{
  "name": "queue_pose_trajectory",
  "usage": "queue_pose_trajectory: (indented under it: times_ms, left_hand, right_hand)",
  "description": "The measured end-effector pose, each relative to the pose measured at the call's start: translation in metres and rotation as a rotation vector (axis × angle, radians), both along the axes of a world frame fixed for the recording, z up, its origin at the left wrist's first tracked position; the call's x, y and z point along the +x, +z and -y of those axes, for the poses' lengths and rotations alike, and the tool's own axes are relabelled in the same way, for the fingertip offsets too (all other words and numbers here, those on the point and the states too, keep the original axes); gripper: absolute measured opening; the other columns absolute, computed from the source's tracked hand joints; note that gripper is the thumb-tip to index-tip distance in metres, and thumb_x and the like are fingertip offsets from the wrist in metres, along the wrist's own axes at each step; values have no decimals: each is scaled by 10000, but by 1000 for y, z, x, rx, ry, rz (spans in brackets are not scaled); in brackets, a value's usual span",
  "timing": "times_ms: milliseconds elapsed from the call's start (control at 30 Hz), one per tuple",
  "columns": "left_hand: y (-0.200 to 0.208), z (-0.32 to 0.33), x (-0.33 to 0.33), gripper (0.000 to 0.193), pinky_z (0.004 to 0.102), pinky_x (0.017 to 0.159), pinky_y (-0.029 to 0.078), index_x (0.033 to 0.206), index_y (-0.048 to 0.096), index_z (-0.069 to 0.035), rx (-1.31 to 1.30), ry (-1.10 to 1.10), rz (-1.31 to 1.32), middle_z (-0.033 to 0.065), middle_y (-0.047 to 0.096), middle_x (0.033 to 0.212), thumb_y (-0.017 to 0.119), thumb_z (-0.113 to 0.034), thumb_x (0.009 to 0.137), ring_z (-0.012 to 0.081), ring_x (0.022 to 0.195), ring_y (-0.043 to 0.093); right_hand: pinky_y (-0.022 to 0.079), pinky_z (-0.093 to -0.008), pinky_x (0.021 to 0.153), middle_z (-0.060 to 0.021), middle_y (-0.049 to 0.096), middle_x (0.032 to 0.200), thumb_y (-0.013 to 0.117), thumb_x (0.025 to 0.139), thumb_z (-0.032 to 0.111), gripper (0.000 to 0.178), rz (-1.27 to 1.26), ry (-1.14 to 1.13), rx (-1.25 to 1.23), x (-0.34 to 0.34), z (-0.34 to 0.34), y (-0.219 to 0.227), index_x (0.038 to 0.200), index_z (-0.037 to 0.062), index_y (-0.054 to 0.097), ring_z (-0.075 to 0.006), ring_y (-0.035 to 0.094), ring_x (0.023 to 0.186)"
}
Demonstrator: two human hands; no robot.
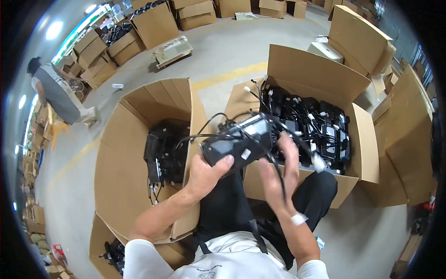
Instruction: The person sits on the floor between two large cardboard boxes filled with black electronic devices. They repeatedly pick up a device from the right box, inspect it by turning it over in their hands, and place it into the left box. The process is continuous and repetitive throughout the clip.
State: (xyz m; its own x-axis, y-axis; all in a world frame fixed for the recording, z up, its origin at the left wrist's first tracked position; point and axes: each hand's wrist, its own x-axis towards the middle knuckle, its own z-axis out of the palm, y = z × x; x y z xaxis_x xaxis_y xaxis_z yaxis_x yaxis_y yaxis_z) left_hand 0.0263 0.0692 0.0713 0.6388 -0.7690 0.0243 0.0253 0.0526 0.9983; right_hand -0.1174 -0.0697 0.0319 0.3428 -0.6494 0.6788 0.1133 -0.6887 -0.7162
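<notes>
My left hand [206, 174] grips the near left end of a black box-shaped electrical unit [246, 146], its thumb on the casing. The unit is tilted above my lap and trails black cables. At its right side, my right hand [281, 172] has its fingers apart, slightly blurred. A loose cable with a white connector [318, 162] hangs by that hand; whether the fingers touch the unit is hard to tell. Rows of similar black units [327, 135] with white plugs fill the open carton [320, 65] at the right. More black units [169, 144] lie in the tall carton [116, 158] at the left.
A smaller carton [100, 237] with dark parts stands at the lower left. Large cartons [404, 139] crowd the right side. Farther off are a low platform [172, 51], stacked boxes and a person [58, 90] at the left. Yellow lines cross the grey floor.
</notes>
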Motion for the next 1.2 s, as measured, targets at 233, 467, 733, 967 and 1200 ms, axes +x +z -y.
queue_pose_trajectory:
  times_ms: [233, 467, 733, 967, 1200]
  left_hand:
    - [-12, -4, -5, 619, 313, 992, 472, 1336, 494, 27, -23, -125, 221, 87, 618, 1192, 814, -244, 880, 148, 1087, 587]
    - [-18, -9, -2, 682, 309, 1015, 462, 1406, 457, 15, -28, -197, 387, 102, 627, 1222, 826, -188, 870, 161, 1132, 589]
    - [-20, -4, 0, 700, 318, 1014, 471, 1405, 468, 4, -11, -194, 518, 120, 637, 1232, 837, -237, 861, 178, 1142, 602]
    - [-19, -3, -3, 677, 341, 997, 479, 1358, 499, 46, 0, -145, 450, 157, 637, 1199, 825, -283, 864, 224, 1121, 615]
    - [-18, -3, 1, 657, 323, 996, 480, 1385, 481, 16, 38, -169, 505, 119, 643, 1211, 815, -227, 875, 183, 1118, 611]
  right_hand:
    - [517, -295, 952, -79, 650, 1189, 920, 737, 422, 872, 35, 594, 845, -16, 23, -24, 1361, -2, 484, -167, 626, 1094]
    - [513, -324, 1044, -85, 623, 1289, 910, 762, 205, 788, 19, 547, 806, -14, 19, -35, 1385, 22, 464, -174, 619, 1169]
    - [508, -327, 1054, -97, 629, 1292, 892, 766, 150, 765, 14, 537, 842, -15, 20, -41, 1386, 19, 464, -178, 618, 1184]
    - [512, -325, 1045, -93, 627, 1293, 816, 841, 46, 656, -28, 519, 877, -14, 17, -43, 1390, 24, 457, -173, 616, 1181]
    - [494, -323, 1049, -88, 626, 1285, 830, 854, 90, 657, 3, 561, 829, -14, 15, -52, 1390, 24, 456, -167, 608, 1177]
